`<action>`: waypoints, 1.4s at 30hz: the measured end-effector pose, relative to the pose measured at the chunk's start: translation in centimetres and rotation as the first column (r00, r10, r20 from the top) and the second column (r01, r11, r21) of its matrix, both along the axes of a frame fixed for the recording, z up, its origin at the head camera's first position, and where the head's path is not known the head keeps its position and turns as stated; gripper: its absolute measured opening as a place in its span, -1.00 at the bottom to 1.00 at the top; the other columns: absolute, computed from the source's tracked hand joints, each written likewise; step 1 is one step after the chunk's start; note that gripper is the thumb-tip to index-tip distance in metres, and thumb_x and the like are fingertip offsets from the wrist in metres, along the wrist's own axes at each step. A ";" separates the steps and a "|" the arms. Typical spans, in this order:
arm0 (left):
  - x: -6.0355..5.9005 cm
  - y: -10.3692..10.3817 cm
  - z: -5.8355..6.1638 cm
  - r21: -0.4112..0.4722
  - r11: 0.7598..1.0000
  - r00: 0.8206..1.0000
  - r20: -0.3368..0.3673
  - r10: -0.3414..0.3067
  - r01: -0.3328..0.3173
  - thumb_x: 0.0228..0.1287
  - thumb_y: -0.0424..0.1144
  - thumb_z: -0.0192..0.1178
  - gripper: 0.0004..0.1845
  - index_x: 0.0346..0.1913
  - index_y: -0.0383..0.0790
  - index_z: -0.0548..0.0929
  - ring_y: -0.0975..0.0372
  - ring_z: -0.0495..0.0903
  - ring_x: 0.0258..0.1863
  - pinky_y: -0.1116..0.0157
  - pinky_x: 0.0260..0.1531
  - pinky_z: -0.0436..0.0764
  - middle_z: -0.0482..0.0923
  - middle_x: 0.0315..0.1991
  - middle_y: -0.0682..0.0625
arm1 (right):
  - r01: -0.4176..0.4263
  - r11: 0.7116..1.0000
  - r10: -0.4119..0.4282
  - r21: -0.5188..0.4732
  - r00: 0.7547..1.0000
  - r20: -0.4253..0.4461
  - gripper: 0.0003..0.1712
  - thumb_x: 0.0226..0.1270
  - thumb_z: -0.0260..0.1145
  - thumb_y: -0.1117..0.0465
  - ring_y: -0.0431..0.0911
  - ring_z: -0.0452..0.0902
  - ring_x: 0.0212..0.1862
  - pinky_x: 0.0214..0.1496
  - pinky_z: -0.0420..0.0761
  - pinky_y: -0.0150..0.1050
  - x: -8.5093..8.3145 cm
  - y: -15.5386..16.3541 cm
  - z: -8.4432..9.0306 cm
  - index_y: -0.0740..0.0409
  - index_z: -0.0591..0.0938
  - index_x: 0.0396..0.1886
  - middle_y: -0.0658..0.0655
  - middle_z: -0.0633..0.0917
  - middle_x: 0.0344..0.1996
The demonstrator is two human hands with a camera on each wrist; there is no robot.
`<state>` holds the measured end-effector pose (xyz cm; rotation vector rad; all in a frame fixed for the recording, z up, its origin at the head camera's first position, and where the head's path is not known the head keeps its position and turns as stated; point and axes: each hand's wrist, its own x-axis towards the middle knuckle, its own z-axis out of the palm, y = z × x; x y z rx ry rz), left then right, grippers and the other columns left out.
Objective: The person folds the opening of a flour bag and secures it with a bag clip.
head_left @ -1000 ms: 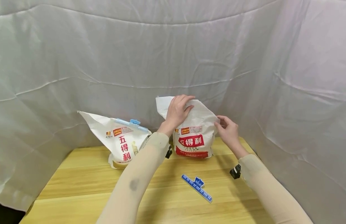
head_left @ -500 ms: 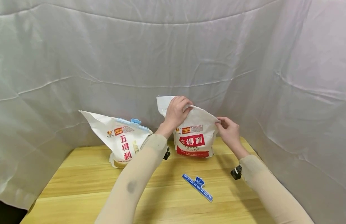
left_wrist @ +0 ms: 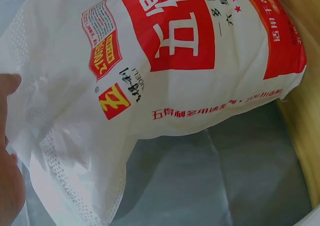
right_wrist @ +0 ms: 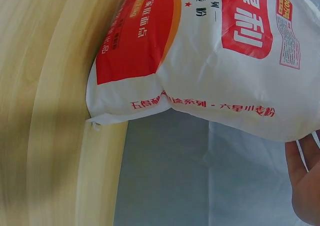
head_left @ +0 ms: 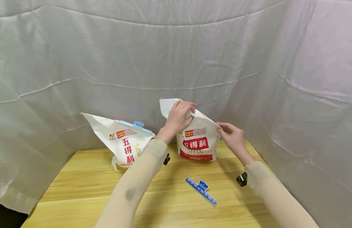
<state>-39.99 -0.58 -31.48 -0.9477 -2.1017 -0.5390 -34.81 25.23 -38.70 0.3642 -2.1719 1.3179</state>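
Plump white bag with red print (head_left: 197, 139), left hand (head_left: 179, 116) pinching its top edge, right hand (head_left: 233, 136) pinching its side corner

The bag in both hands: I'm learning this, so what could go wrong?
The right hand pinches only the edge of the bag, so that side might slip. The blue clip lies apart on the table; if the left hand lets go to fetch it, the top could flop loose.

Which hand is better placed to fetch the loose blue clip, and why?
Probably the right hand: it pinches the red-labelled bag at one side, nearer the blue clip, while the left hand grips the bag higher up.
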 end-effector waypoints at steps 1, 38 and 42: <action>0.1 -0.1 0.1 -0.020 1.000 1.000 0.017 0.009 -0.009 0.24 -0.37 0.40 -0.83 -0.19 -0.14 0.63 0.14 0.55 0.30 0.07 0.52 0.25 0.70 0.19 0.02 | -0.008 1.000 0.008 0.000 1.000 0.017 -0.68 0.44 0.44 0.15 0.10 0.74 0.10 -0.01 0.65 -0.52 0.1 0.0 0.0 0.21 0.76 0.08 0.17 0.77 0.09; 0.4 0.2 0.3 -0.053 0.997 0.995 0.078 0.060 -0.056 0.44 -0.20 0.34 -0.87 -0.04 -0.09 0.76 0.13 0.60 0.12 0.09 0.48 0.27 0.71 -0.04 0.05 | -0.034 0.999 0.034 0.007 0.999 -0.036 -0.72 0.48 0.37 0.27 -0.02 0.71 0.09 0.03 0.58 -0.61 -0.2 -0.3 -0.8 0.16 0.77 0.12 0.18 0.77 0.06; 0.3 0.1 0.1 -0.017 0.999 0.998 0.044 0.040 -0.039 0.42 -0.23 0.35 -0.91 -0.09 -0.10 0.76 0.12 0.61 0.03 0.12 0.35 0.36 0.72 -0.09 0.05 | -0.044 0.999 0.044 -0.002 0.997 -0.062 -0.73 0.45 0.39 0.33 -0.28 0.68 0.03 0.02 0.59 -0.60 -0.4 -0.4 -0.9 0.15 0.80 0.08 0.16 0.78 0.03</action>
